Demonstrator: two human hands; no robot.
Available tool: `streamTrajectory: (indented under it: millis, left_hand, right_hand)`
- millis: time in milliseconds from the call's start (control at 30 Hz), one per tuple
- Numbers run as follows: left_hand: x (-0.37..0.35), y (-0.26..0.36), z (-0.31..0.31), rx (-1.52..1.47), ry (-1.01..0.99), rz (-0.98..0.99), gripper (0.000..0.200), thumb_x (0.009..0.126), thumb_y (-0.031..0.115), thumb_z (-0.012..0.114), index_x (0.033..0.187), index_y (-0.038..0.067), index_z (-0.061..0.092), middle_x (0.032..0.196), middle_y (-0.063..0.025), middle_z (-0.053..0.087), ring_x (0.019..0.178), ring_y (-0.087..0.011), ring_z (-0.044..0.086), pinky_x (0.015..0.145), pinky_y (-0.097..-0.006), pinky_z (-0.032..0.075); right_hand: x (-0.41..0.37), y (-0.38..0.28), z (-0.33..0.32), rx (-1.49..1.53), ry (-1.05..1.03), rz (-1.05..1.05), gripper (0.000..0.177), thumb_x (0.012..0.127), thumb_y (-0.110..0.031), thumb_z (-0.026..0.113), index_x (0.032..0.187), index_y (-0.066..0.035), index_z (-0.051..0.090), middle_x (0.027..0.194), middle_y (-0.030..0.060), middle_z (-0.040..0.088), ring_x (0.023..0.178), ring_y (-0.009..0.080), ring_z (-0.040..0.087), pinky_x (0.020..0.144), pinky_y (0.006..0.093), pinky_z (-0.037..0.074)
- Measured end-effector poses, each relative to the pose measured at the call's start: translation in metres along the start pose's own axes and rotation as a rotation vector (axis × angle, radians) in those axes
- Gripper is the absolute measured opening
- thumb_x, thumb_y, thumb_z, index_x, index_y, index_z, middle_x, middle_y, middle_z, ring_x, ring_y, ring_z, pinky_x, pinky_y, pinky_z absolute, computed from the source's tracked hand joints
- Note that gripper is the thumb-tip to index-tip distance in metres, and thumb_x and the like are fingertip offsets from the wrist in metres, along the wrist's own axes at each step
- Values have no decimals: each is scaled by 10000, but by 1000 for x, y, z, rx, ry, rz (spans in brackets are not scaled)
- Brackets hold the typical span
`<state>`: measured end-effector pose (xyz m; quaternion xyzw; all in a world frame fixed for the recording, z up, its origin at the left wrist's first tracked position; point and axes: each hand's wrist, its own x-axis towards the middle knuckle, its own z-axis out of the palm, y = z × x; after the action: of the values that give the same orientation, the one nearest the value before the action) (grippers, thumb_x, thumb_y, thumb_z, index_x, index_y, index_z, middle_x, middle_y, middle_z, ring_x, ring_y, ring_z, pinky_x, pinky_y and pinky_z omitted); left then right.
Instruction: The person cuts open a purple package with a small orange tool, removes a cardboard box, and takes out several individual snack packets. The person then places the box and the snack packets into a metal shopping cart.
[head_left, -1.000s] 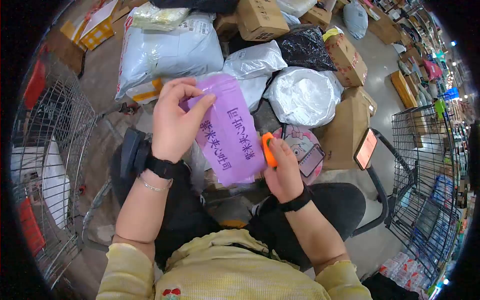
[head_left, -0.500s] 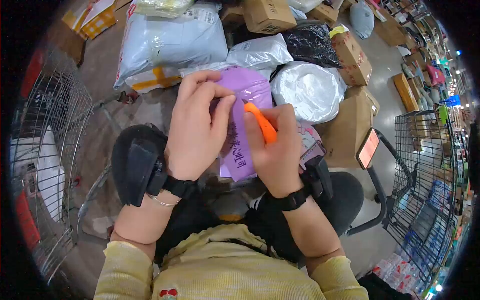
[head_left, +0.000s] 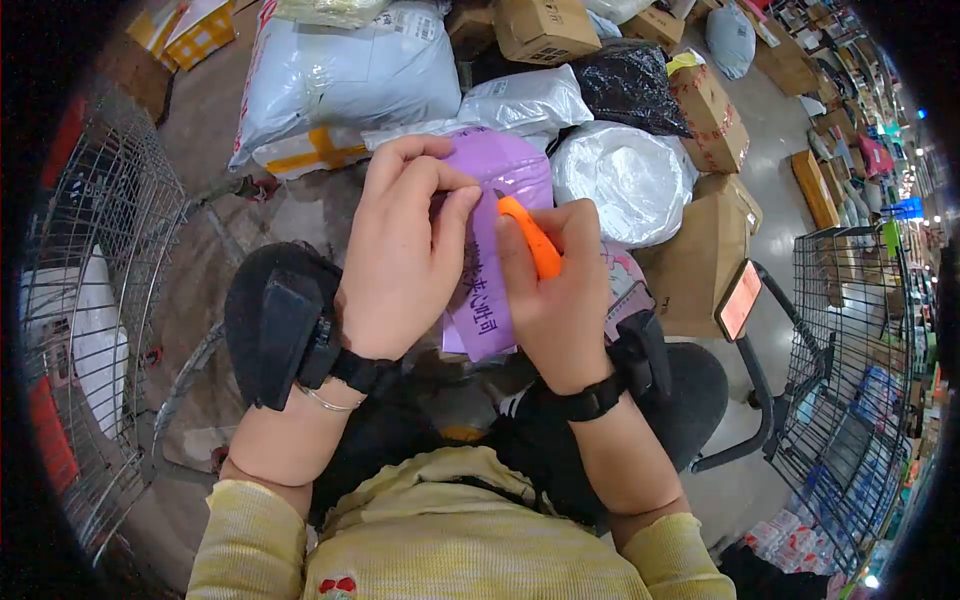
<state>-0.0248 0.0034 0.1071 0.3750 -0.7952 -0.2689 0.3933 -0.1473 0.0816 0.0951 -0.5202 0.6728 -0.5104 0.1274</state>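
Note:
A purple package [head_left: 485, 300] with dark printed characters lies in front of me, between my hands. Curled over its left side, my left hand [head_left: 405, 250] is closed on the package, with fingertips at the upper left part. My right hand [head_left: 555, 300] grips an orange utility knife [head_left: 532, 238], its dark tip pointing up and left onto the purple surface near the left fingertips. Part of the handle is hidden inside the right fist. Beside the right wrist shows a pink and white printed package [head_left: 625, 280], partly covered by the hand.
Beyond my hands lie a big white mailer bag [head_left: 350, 85], a round silver-wrapped parcel [head_left: 622, 183], a black-wrapped parcel [head_left: 632, 88] and cardboard boxes [head_left: 695, 260]. Wire carts stand at the left [head_left: 100, 280] and right [head_left: 850, 330]. A phone [head_left: 740, 300] is mounted by the right cart.
The knife tip has shifted slightly up along the purple package, and more of its dark tip shows. My left hand keeps its hold; the whole view has drifted a little.

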Motion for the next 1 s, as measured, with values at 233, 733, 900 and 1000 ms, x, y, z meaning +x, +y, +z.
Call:
streamTrajectory:
  millis: [233,733,900,1000]
  left_hand:
    - [-1,0,0,4,-1,7,84,895,73,622,923,-6,623,1164,-139,567,970,-246,617,834,-323,492]
    - [-2,1,2,-17,-8,-13,89,898,66,622,908,-22,612,1146,-133,554,912,-218,613,798,-312,493]
    - [0,0,3,-5,-20,0,87,902,70,616,917,-16,616,1147,-134,554,910,-224,615,809,-315,495]
    - [1,0,3,-25,-14,5,87,900,75,616,919,-11,617,1145,-137,560,922,-234,619,819,-318,495]
  right_hand:
    - [1,-1,-2,-10,-15,10,238,899,-135,679,909,-21,470,740,116,556,635,194,552,593,312,455]
    - [-10,-6,-9,-66,-79,57,192,891,-119,656,961,-20,508,818,213,628,738,418,631,591,426,494]
    - [-13,0,-8,-90,-43,63,223,872,-111,696,919,-21,498,768,144,612,654,256,610,599,346,474]
    - [-12,0,-8,-96,-44,47,220,872,-111,695,919,-25,499,768,143,611,654,265,611,595,350,474]
